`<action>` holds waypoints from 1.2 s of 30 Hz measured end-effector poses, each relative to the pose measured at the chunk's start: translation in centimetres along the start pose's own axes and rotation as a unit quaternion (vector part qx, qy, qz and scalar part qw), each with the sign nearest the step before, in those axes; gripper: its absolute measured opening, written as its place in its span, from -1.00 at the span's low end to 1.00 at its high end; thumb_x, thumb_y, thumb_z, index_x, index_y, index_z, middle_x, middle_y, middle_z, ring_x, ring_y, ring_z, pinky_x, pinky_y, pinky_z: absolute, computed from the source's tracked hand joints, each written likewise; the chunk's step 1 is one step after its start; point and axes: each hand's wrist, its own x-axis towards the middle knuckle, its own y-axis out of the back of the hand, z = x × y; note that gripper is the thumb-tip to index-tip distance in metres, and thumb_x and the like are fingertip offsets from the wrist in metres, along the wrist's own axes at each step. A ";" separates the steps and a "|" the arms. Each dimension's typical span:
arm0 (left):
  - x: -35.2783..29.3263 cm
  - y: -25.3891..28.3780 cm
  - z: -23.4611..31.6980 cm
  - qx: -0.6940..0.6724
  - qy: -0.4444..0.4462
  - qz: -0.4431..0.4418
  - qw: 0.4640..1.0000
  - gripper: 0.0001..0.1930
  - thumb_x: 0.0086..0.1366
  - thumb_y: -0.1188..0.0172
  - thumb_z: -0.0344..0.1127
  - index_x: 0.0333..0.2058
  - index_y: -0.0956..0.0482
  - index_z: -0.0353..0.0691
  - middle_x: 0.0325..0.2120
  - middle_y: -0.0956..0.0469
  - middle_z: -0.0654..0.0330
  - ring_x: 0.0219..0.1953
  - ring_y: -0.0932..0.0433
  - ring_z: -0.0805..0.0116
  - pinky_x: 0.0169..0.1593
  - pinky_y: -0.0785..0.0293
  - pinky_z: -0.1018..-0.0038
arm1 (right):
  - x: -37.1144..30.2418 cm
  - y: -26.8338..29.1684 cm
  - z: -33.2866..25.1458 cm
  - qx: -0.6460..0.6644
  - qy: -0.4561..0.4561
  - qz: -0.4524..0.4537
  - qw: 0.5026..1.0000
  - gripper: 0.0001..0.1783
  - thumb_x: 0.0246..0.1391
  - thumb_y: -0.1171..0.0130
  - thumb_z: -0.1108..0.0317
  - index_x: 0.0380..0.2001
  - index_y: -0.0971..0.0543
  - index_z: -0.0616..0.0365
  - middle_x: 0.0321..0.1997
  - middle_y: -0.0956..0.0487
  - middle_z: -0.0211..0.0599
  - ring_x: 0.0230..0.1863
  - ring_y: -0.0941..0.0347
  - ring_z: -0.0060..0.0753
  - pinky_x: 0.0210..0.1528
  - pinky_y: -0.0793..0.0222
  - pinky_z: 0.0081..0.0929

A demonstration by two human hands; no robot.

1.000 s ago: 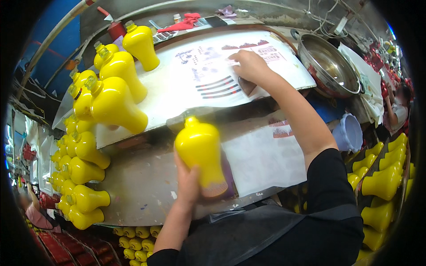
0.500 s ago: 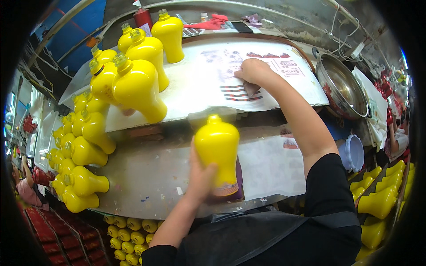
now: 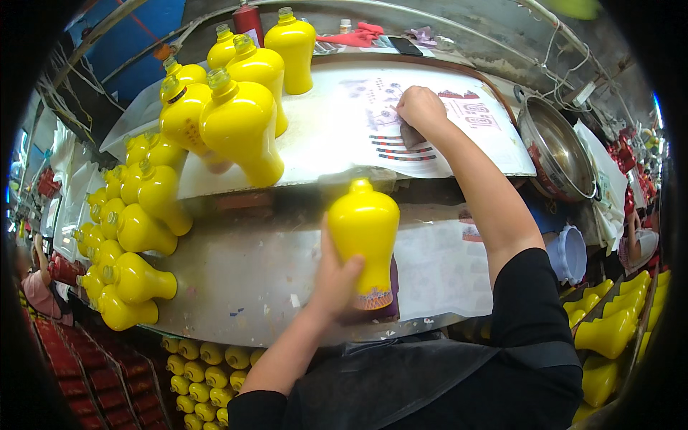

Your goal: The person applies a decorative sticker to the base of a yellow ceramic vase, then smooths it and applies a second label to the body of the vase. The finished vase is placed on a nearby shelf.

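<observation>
My left hand (image 3: 335, 281) is wrapped around the lower left side of a glossy yellow bottle (image 3: 364, 229). The bottle stands roughly upright, with a patterned band around its base, over a dark purple pad (image 3: 395, 287) on the near work surface. Out on the raised white board, my right hand (image 3: 421, 107) is closed on a small dark brownish flat piece (image 3: 411, 136). That piece touches a printed decal sheet (image 3: 469, 140) beside its dark striped strips. Its exact kind is not clear.
Several yellow bottles (image 3: 240, 129) stand at the board's left, with more lying stacked (image 3: 147, 226) beside the table. A steel basin (image 3: 555, 143) sits to the right, above a pale bucket (image 3: 567, 254). A phone (image 3: 405, 46) and pink cloth (image 3: 358, 36) lie behind.
The view has shifted slightly, so the standing bottles appear further right. The held bottle's base now shows a different part of its patterned band. Both hands keep their holds.
</observation>
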 end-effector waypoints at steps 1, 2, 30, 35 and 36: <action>0.1 0.0 0.2 -0.016 0.004 -0.007 1.000 -0.04 0.30 -0.12 -0.42 0.57 0.22 -0.17 0.41 -0.19 0.02 0.43 -0.25 0.12 0.46 -0.21 0.22 | 0.2 -0.3 -0.1 -0.012 0.014 0.004 1.000 -0.84 0.04 -0.35 0.28 -0.37 -0.82 0.07 -0.29 -0.75 -0.05 -0.19 -0.70 0.02 -0.08 -0.62 -0.14; 0.2 -0.1 0.5 -0.037 0.020 -0.014 0.999 -0.06 0.31 -0.11 -0.41 0.57 0.21 -0.15 0.40 -0.20 0.03 0.41 -0.26 0.13 0.45 -0.22 0.22 | 0.3 -0.4 -0.2 -0.018 0.028 0.007 0.999 -0.84 0.04 -0.33 0.30 -0.38 -0.82 0.08 -0.29 -0.75 -0.05 -0.19 -0.70 0.02 -0.08 -0.61 -0.13; -0.3 -4.6 13.2 0.268 -0.101 -0.040 0.957 -0.84 0.33 -0.42 -0.39 -0.28 -0.61 -0.33 -0.41 -0.66 0.31 -0.35 -0.57 0.65 -0.25 -0.58 0.62 | -24.3 17.0 -3.6 0.361 0.188 -0.213 0.888 -0.67 0.22 -0.34 0.27 -0.07 -0.72 0.30 -0.14 -0.65 -0.23 -0.17 -0.56 -0.50 -0.17 -0.50 -0.51; -2.6 -4.7 12.1 0.293 -0.070 -0.043 0.952 -0.81 0.26 -0.47 -0.36 -0.32 -0.61 -0.28 -0.46 -0.63 0.32 -0.40 -0.55 0.63 -0.29 -0.46 0.62 | -26.1 14.6 -4.0 0.506 0.119 -0.287 0.804 -0.92 0.24 -0.35 0.45 -0.25 -0.67 0.23 -0.26 -0.68 -0.41 -0.27 -0.60 -0.62 -0.12 -0.54 -0.63; -3.0 -4.5 11.8 0.292 -0.055 -0.038 0.954 -0.79 0.22 -0.50 -0.32 -0.34 -0.64 -0.28 -0.46 -0.66 0.24 -0.39 -0.59 0.55 -0.25 -0.51 0.55 | -26.4 14.3 -4.0 0.537 0.118 -0.290 0.783 -0.91 0.23 -0.35 0.46 -0.24 -0.66 0.23 -0.25 -0.68 -0.39 -0.25 -0.61 -0.62 -0.09 -0.55 -0.62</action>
